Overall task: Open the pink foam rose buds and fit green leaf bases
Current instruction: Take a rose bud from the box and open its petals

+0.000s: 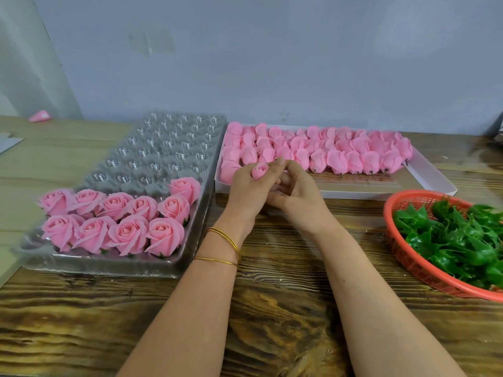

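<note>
– Bud first: where is it?

– The rose bud point(260, 170) is held up just in front of the white box point(424, 170), at the box's near left corner. It is tightly closed, with its tip pointing up.

– Who has it?

– The left hand point(249, 191). Its fingers and thumb are curled round the bud's lower half, so only the top shows.

– And the other hand?

– The right hand point(296, 197) is pressed against the left, also at the box's near edge. Its fingers are curled and one fingertip meets a left fingertip right beside the bud's tip. I cannot tell whether it pinches a petal or only touches.

– What is in the box itself?

– Rows of closed buds point(340, 151) lying on their sides, filling the far part of the box. Short dark stems stick out toward the bare near strip.

– Left of the box?

– A clear plastic tray point(168, 148), just beside the box. Ten opened roses point(119, 221) sit in its nearest cups.

– Right of the box?

– A red basket point(408, 257), nearer the person than the box and close to its right corner, heaped with green leaf bases point(457, 238). All of it stands on a wooden table point(272, 322).
</note>
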Tool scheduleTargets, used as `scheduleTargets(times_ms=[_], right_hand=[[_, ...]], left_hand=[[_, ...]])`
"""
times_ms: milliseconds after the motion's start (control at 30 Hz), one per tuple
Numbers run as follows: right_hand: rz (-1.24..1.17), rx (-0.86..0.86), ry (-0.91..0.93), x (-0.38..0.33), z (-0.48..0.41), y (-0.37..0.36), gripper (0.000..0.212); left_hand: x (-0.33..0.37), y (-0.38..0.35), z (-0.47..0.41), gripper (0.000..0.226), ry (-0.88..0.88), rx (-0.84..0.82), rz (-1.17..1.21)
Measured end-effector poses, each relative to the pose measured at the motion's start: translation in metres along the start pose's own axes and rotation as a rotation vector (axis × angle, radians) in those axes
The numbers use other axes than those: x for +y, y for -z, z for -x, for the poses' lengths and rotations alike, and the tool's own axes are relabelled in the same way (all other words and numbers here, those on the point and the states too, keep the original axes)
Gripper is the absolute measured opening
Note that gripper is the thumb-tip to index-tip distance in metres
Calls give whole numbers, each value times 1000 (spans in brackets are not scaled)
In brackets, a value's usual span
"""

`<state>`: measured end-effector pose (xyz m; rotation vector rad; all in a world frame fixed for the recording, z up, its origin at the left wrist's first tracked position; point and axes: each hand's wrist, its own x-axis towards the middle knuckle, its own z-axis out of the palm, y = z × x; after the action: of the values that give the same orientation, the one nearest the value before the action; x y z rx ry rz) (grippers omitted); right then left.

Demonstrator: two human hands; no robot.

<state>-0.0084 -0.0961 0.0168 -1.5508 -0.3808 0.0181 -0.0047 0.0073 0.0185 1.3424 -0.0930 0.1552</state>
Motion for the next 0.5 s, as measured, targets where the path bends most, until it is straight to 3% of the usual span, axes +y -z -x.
scheduleTargets(times_ms=[367, 500], right_hand=[[53, 52, 8, -5, 2, -4, 46], [114, 81, 13, -6, 2, -4, 47]], left_hand=[[-4, 0, -3, 39, -10, 19, -7], [-10, 2, -8, 25, 26, 17, 10]])
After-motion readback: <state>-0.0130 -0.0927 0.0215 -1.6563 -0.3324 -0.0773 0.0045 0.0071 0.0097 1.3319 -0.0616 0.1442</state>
